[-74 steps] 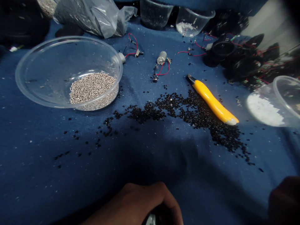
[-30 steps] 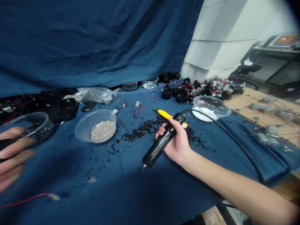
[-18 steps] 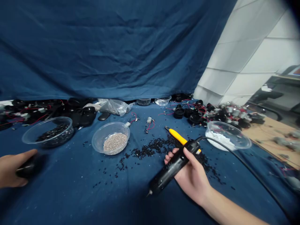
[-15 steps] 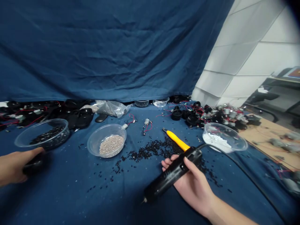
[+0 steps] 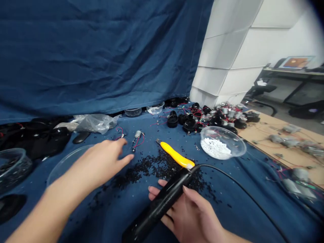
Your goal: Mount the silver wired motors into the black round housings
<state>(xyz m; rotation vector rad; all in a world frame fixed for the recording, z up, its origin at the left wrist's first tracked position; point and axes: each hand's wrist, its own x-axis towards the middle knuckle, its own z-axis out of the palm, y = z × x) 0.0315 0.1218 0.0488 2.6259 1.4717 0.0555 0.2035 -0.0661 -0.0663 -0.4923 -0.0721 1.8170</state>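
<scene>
My left hand reaches over the blue cloth with thumb and forefinger apart and nothing between them. Just beyond its fingertips lies a small silver motor with red and black wires. Across my right hand rests a black corded electric screwdriver, held between thumb and fingers. A yellow-handled tool lies just past the screwdriver's cord end, among many tiny black pieces. Partly hidden behind my left forearm is a clear bowl. A dark rounded part sits at the lower left.
A clear bowl of white bits stands at right, before a heap of black housings and wired motors. Another bowl with dark pieces is at far left. The screwdriver's cord runs to the lower right.
My left hand has let go of the black part at lower left and moved right and forward toward the motor. The screwdriver stays in my right hand. The view has turned right.
</scene>
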